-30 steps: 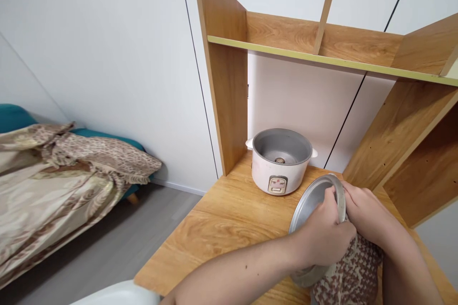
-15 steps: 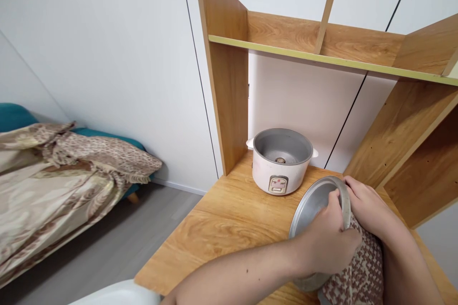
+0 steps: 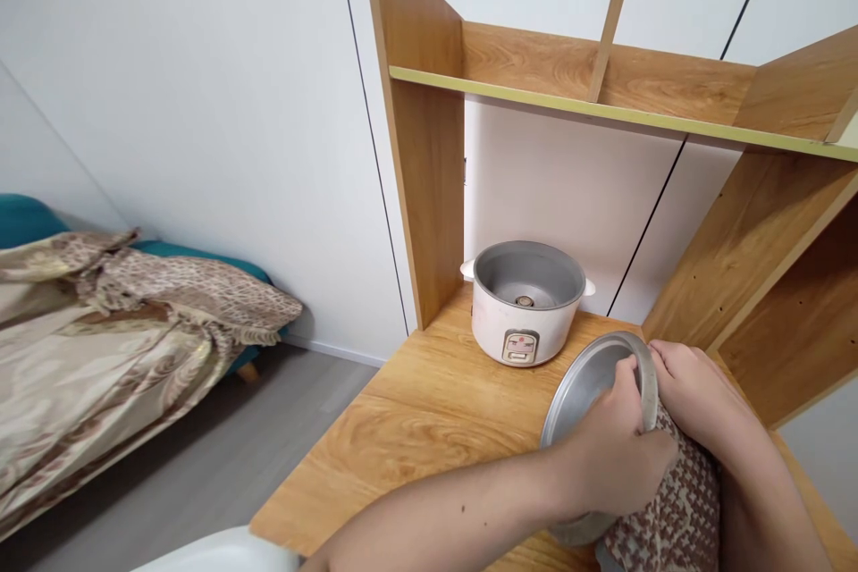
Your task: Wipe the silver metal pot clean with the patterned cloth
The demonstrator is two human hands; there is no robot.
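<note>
Right now, low in the right of the frame, both hands are wrapped up with the round grey metal inner pot [image 3: 584,384], which is tipped on its side with its open mouth turned toward the left of the picture and its lower edge down by the light wooden tabletop [image 3: 429,411]. The left hand [image 3: 613,456] is clenched over the rim, fingers curled inside the pot's mouth, holding it firmly. The right hand [image 3: 693,393] sits just behind the rim, pressing the brown-and-white houndstooth cloth [image 3: 670,509] against the pot's outer wall; it grips the cloth, though exactly how the fingers close is hidden behind the pot. Compared with a second ago, the cloth has spread further over the back of the pot and the right hand has slid a little along the rim, while the left hand keeps its hold in nearly the same spot; so the rubbing of the outside goes on, with the pot held where it was. Just beyond, toward the middle of the frame, the white electric rice cooker body [image 3: 526,308] stands upright and open on the tabletop, apart from the pot, tucked against the tall wooden shelf unit [image 3: 422,152]. Over at the left edge, a patterned beige blanket [image 3: 113,349] lies on a teal sofa [image 3: 27,219].
</note>
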